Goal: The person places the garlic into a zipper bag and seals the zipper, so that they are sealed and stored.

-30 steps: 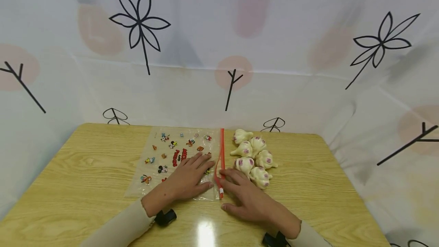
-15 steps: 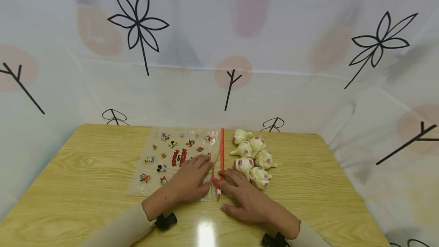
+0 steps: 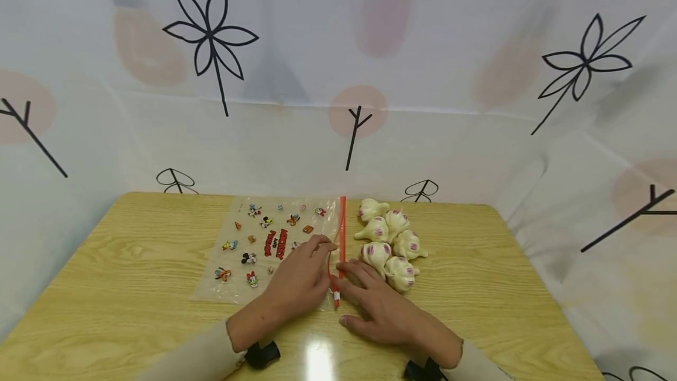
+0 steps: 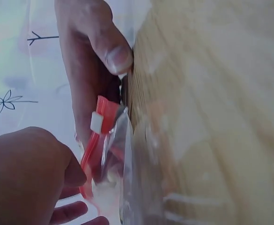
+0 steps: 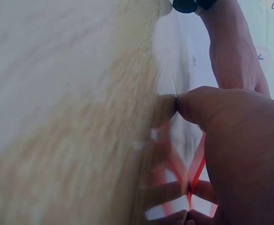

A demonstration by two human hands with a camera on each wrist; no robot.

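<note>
A clear zip bag [image 3: 233, 278] with printed cartoon figures lies flat on the table, its red-edged mouth to the right. My left hand [image 3: 296, 281] rests over the bag's right part, fingertips right at the red zip strip [image 3: 342, 222]. In the left wrist view, the left thumb is beside the raised red edge, near the white slider [image 4: 96, 123]. My right hand [image 3: 388, 310] lies with fingers extended onto the lower red strip, thumb apart on the table. Just beyond it sit several garlic bulbs [image 3: 376, 254] in a cluster.
The wooden table [image 3: 465, 287] ends at a back edge against a white cloth backdrop [image 3: 275, 146] with plant drawings. Black wrist mounts [image 3: 262, 355] sit under both forearms.
My left hand has slid right towards the bag's mouth, its fingertips now at the red edge. The red strips have parted slightly near the slider. The right hand stays almost still.
</note>
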